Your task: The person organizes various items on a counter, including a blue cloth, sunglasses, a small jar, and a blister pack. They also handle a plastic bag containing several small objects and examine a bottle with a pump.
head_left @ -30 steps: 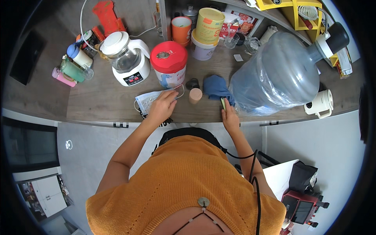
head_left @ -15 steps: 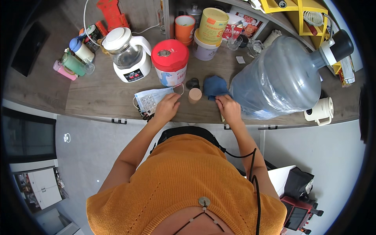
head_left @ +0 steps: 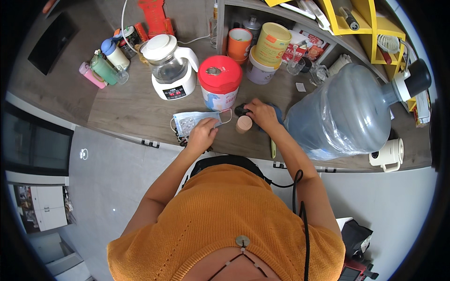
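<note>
My left hand [head_left: 202, 135] lies curled on the right edge of a light blue face mask [head_left: 190, 121] near the counter's front edge. My right hand [head_left: 262, 114] rests over a blue cloth [head_left: 278, 112], and its fingertips close on a small black object [head_left: 240, 110]. A short beige cylinder [head_left: 243, 124] stands just in front of that hand, between both hands. A thin yellow-green stick [head_left: 273, 149] lies beside my right forearm at the counter's edge.
A red-lidded canister [head_left: 220, 82] and a white electric kettle [head_left: 171, 70] stand behind the mask. A big blue water jug [head_left: 342, 112] lies on its side at right, by a small white jug [head_left: 386, 154]. Bottles [head_left: 101, 70], cans [head_left: 272, 44] and a yellow shelf [head_left: 356, 18] are further back.
My right hand moved left from the counter edge by the yellow-green stick onto the blue cloth, reaching the black object. My left hand stayed on the mask.
</note>
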`<state>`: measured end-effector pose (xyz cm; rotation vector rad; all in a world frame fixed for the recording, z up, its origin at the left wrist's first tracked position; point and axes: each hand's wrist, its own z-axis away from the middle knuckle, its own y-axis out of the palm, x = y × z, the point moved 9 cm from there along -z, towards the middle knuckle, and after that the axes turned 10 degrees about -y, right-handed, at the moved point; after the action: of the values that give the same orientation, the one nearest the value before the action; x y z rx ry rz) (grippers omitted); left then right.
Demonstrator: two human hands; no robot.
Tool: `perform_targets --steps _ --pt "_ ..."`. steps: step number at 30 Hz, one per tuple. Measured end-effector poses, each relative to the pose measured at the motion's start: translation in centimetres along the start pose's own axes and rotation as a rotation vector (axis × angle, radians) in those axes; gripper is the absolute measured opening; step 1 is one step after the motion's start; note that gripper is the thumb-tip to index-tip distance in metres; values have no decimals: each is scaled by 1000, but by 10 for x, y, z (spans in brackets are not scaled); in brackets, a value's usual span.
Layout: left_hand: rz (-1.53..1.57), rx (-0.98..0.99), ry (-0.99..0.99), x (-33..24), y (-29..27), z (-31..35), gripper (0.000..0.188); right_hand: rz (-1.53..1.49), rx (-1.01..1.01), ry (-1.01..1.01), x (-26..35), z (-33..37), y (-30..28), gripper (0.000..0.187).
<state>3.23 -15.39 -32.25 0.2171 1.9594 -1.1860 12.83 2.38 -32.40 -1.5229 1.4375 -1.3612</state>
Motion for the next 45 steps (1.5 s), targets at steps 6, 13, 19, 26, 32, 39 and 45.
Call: perform_targets --steps 6,13,19,26,32,39,45 --pt "43 8 -11 -1 0 -3 29 -183 -156 126 -23 -3 -11 19" --pt "75 34 21 -4 9 -12 28 -176 63 -13 -3 -7 -6 26" --pt "87 56 19 -2 9 -13 28 -272 15 25 -14 -12 6 18" --pt "150 86 -71 9 11 -17 27 -260 62 163 -30 -9 1 19" --pt "157 111 -81 10 15 -15 26 -110 169 132 -26 -8 21 42" --pt "140 118 -136 27 18 -12 25 12 203 82 -33 -10 40 52" --pt "51 117 -79 19 19 -15 27 -317 -30 299 -66 -8 22 26"
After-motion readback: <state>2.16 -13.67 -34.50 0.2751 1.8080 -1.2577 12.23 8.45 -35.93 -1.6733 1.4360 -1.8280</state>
